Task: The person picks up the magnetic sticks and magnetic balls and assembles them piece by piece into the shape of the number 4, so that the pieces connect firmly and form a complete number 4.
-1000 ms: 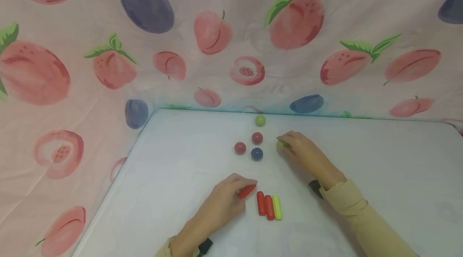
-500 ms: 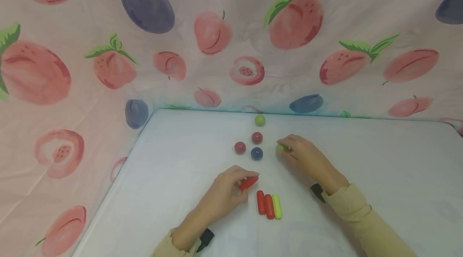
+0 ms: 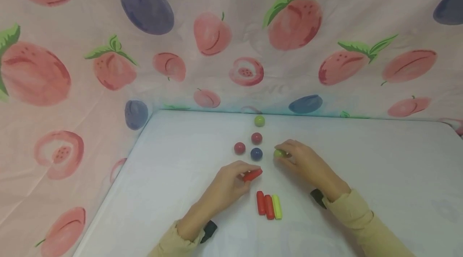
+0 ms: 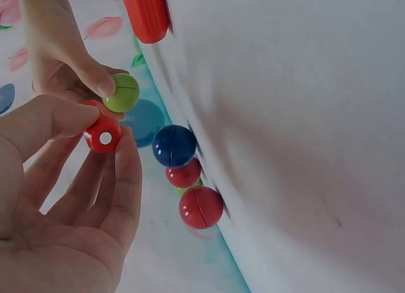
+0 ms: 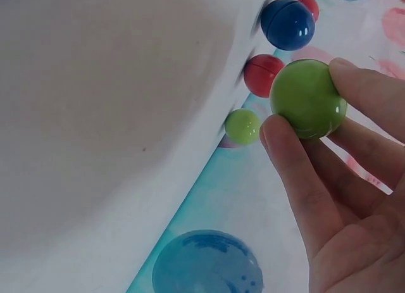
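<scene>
Pinching a red stick (image 3: 252, 175), my left hand (image 3: 228, 184) is holding it near a red ball (image 3: 240, 148). Rightward, a blue ball (image 3: 256, 153) is sitting with another red ball (image 3: 257, 138) and a green ball (image 3: 259, 121) beyond it. Nearer me, two more red sticks (image 3: 261, 203) and a yellow stick (image 3: 277, 207) are lying side by side on the table (image 3: 401, 156). My right hand (image 3: 306, 164) is grasping a second green ball (image 3: 279, 153) right of the blue ball.

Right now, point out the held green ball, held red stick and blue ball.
Held green ball (image 5: 308, 98): right wrist view, middle of its camera-facing side.
Held red stick (image 3: 253, 175): head view, middle of its visible long side.
Blue ball (image 4: 173, 146): left wrist view, near its seam.
</scene>
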{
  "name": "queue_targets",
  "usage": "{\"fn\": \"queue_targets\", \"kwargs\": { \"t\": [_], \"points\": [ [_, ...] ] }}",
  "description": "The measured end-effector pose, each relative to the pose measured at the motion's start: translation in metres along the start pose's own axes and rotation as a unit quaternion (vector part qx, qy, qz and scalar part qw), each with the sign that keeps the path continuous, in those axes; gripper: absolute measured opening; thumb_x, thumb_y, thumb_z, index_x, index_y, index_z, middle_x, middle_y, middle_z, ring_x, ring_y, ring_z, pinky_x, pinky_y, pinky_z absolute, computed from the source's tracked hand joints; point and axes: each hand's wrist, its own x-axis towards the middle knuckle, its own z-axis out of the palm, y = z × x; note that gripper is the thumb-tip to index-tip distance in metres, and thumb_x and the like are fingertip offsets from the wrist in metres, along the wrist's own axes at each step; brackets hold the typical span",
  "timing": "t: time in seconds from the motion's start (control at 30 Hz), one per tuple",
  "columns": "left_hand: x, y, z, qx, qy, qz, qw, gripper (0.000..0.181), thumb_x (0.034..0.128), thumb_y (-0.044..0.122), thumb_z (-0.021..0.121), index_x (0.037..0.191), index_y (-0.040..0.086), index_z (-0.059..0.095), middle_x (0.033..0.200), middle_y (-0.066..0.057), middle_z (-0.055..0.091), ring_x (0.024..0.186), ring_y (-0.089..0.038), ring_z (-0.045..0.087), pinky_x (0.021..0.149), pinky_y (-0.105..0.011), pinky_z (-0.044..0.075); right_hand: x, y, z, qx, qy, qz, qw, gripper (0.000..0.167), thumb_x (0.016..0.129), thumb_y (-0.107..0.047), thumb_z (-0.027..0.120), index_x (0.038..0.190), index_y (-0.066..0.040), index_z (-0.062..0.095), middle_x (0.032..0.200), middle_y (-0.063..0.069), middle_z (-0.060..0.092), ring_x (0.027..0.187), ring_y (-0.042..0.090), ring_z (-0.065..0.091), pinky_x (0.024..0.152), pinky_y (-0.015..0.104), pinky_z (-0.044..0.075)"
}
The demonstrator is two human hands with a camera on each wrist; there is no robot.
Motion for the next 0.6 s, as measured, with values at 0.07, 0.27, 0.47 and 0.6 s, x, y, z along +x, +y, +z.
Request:
{"fn": "queue_targets", "kwargs": {
  "t": [0.07, 0.27, 0.47, 0.6],
  "points": [
    [0.002, 0.0, 0.0, -0.001, 0.0, -0.002, 1.0, 0.05, 0.0854, 0.002, 0.074, 0.13, 0.023, 0.065, 0.12, 0.007, 0.067, 0.102, -0.009, 0.062, 0.088, -0.024, 0.055, -0.001, -0.001, 0.0, 0.0, 0.002, -0.003, 1.0, 0.039, 0.087, -0.018, 0.077, 0.122, -0.006, 0.068, 0.11, 0.006, 0.069, 0.099, 0.022, 0.067, 0.089, 0.042, 0.057],
    [0.007, -0.002, 0.001, 0.0, 0.003, 0.001, 1.0, 0.048, 0.0863, 0.003, 0.073, 0.13, 0.02, 0.065, 0.122, 0.004, 0.067, 0.105, -0.012, 0.062, 0.089, -0.024, 0.055, -0.005, -0.003, 0.002, 0.008, 0.005, -0.013, 0.9999, 0.041, 0.084, -0.017, 0.08, 0.121, -0.007, 0.068, 0.108, 0.004, 0.07, 0.096, 0.02, 0.068, 0.086, 0.039, 0.058],
    [0.012, -0.005, 0.003, 0.006, 0.009, 0.01, 0.9999, 0.046, 0.0865, 0.001, 0.072, 0.13, 0.017, 0.065, 0.121, 0.002, 0.068, 0.103, -0.014, 0.063, 0.089, -0.026, 0.056, -0.006, -0.005, 0.003, 0.023, -0.009, -0.013, 0.9996, 0.04, 0.084, -0.017, 0.08, 0.121, -0.009, 0.069, 0.107, 0.001, 0.069, 0.096, 0.018, 0.068, 0.086, 0.037, 0.058],
    [0.015, -0.006, 0.004, 0.015, 0.01, 0.011, 0.9998, 0.045, 0.0862, 0.0, 0.071, 0.128, 0.017, 0.066, 0.119, 0.002, 0.068, 0.101, -0.013, 0.063, 0.089, -0.025, 0.055, -0.006, -0.007, 0.003, 0.027, -0.018, -0.018, 0.9993, 0.04, 0.084, -0.018, 0.08, 0.122, -0.01, 0.068, 0.107, 0.0, 0.069, 0.095, 0.017, 0.068, 0.086, 0.037, 0.058]
  ]
}}
